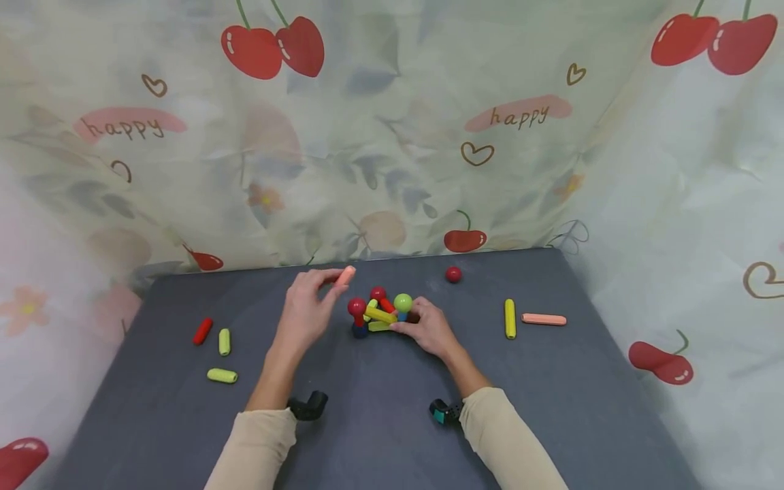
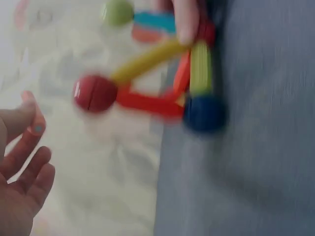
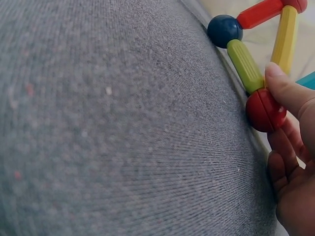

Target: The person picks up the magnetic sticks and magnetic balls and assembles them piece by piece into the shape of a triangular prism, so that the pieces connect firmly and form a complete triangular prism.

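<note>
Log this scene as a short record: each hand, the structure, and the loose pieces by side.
Left hand: the left hand pinches a pink rod, apart from the structure
Right hand: the right hand grips the structure at a red corner ball
Structure: ball-and-rod structure; red, dark blue and light green balls
Loose, left: red rod, farther light green rod, nearer light green rod
Loose, right: yellow rod, second pink rod
Loose, far edge: red ball

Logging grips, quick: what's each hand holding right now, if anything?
Left hand: pinching a salmon stick.
Right hand: holding the stick-and-ball structure at a red ball.
</note>
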